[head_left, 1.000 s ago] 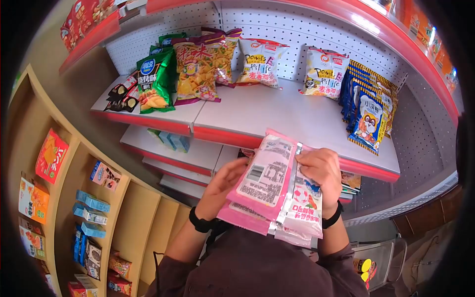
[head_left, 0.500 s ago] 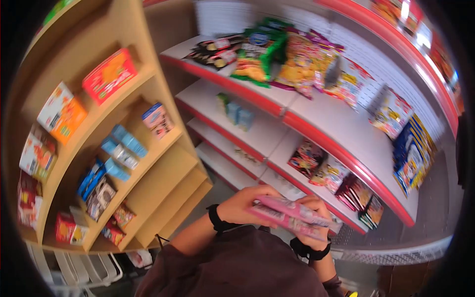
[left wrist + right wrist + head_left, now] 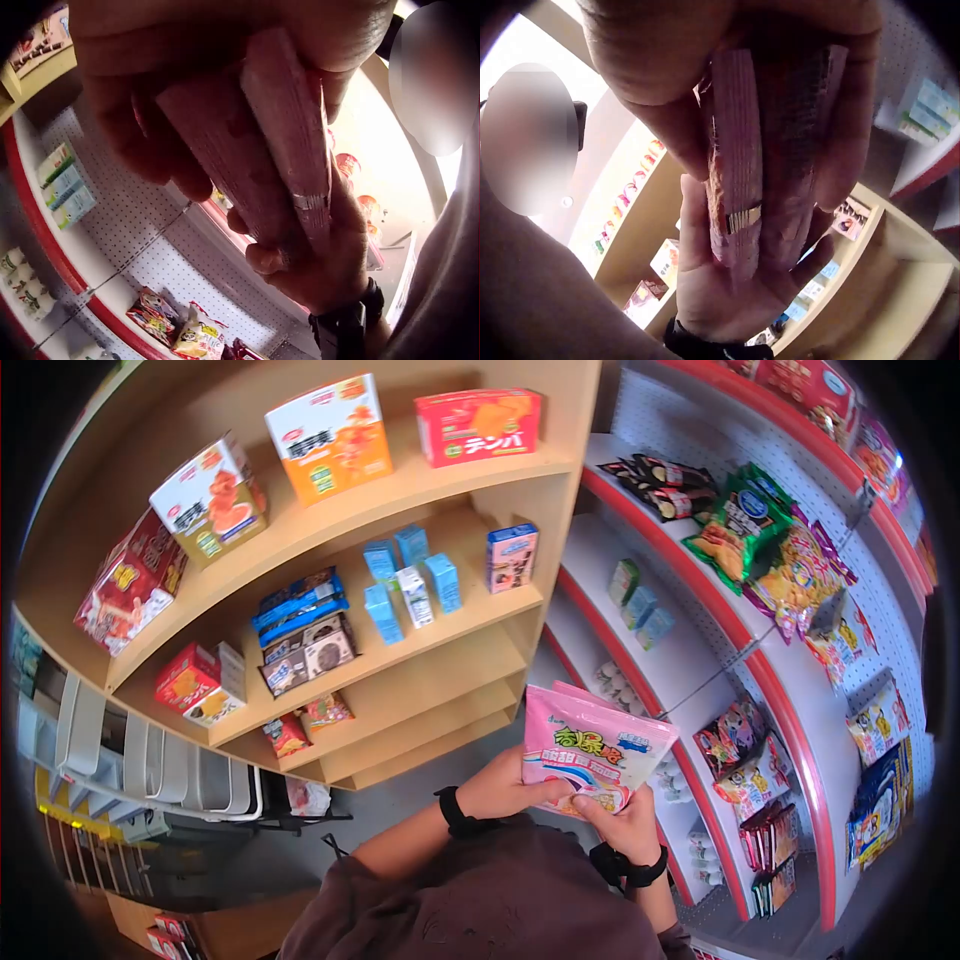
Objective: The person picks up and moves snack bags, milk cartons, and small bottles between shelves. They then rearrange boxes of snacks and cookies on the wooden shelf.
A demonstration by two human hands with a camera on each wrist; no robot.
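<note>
Left hand (image 3: 498, 786) and right hand (image 3: 626, 828) are clamped on the pink snack bags (image 3: 590, 740); light, even pressure should prevent crushing.

left hand (image 3: 505, 785), right hand (image 3: 628, 826): gripping pink packets (image 3: 590, 745) | wooden shelving (image 3: 450, 672): boxes (image 3: 328, 445) | red-edged shelves (image 3: 812, 725): snack bags (image 3: 745, 525)

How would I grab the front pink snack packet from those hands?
Probably pinch the front pink snack packet by its flat top edge, coming from above: that edge is clear of fingers, while the left hand and right hand hold the packet lower down.
</note>
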